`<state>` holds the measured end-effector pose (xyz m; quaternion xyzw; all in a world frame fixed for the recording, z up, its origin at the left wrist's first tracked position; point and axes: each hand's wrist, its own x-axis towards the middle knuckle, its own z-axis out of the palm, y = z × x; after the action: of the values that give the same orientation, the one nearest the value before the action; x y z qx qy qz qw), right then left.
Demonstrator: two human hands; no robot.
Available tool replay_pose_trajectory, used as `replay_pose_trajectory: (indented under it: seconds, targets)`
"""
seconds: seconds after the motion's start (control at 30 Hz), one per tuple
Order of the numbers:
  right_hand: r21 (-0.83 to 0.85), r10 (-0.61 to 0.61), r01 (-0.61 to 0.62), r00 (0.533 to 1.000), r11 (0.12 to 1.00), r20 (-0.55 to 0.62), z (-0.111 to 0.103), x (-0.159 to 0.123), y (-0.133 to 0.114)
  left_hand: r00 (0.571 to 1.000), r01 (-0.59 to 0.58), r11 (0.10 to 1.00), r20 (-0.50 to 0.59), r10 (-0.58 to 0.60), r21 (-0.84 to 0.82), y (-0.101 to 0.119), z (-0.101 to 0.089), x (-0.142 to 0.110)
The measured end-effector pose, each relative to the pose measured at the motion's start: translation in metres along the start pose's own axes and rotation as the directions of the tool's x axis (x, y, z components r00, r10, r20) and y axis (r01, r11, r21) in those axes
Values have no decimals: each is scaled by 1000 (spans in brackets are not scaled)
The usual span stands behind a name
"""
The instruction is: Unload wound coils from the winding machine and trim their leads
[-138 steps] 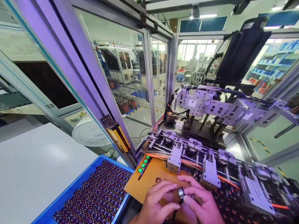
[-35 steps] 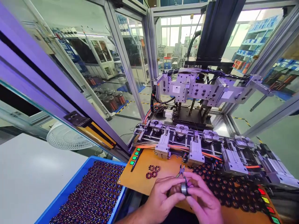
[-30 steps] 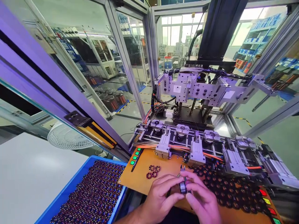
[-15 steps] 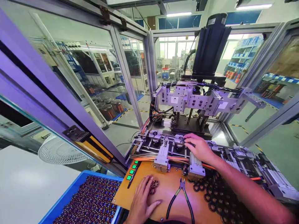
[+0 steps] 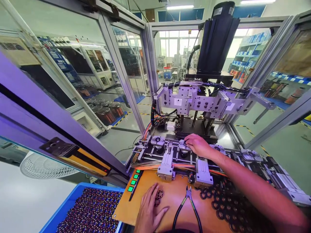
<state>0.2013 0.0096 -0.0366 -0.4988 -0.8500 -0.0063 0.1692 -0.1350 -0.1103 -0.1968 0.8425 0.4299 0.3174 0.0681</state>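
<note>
The left grip (image 5: 148,208) lies spread on the tabletop (image 5: 173,187), beside wound rings (image 5: 159,194); cutters (image 5: 189,193) lie to its right. Beyond, the right grip (image 5: 195,144) rests at a fixture (image 5: 182,150); whether it pinches anything is hidden. It seems mid-fitting there, so the next move calls for careful alignment.

Right hand (image 5: 197,145) now forward; at fixture (image 5: 182,147)

Bright windows (image 5: 168,47), lit ceiling tubes (image 5: 180,7), blue shelving (image 5: 249,55) at right, pale floor (image 5: 289,139) with striped tape (image 5: 247,129)
</note>
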Motion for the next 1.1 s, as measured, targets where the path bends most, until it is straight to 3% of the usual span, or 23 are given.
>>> replay_pose_trajectory:
  seconds: [0.43,0.67,0.83,0.97,1.1]
  targets:
    - [-130,48,-38,996,991,74,-2,6,-6,999,30,999,16,-30,-19,1,0,0]
    - [-178,13,4,995,984,97,-12,-17,-17,999,47,998,18,-46,-30,3,-1,0]
    - [-178,-24,43,994,983,108,-5,-25,-20,999,47,999,25,-47,-27,3,-2,1]
    - [-164,-47,52,998,985,34,0,-19,-16,999,47,998,9,-46,-35,3,0,0]
    - [-155,-1,-32,978,987,-211,-12,-38,-20,997,47,999,-53,-47,-12,0,-2,-8]
